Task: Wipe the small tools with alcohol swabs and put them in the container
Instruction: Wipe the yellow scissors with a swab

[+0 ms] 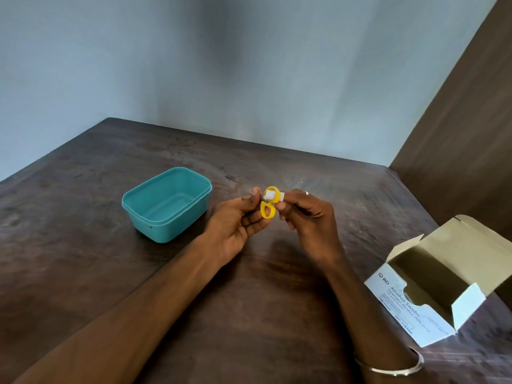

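Small scissors with yellow handles (pixel 268 211) are held above the dark wooden table (pixel 138 273), near its middle. My left hand (pixel 235 220) grips the scissors by the metal blade end, which is mostly hidden in my fingers. My right hand (pixel 307 217) pinches a white alcohol swab (pixel 273 195) against the upper yellow handle loop. A teal plastic container (pixel 166 203) stands to the left of my hands, with nothing visible inside it.
An opened white box of alcohol swabs (pixel 432 284) lies at the right, near the table's edge, with its flaps up. A brown panel (pixel 457 120) rises at the far right. A pale wall runs behind the table.
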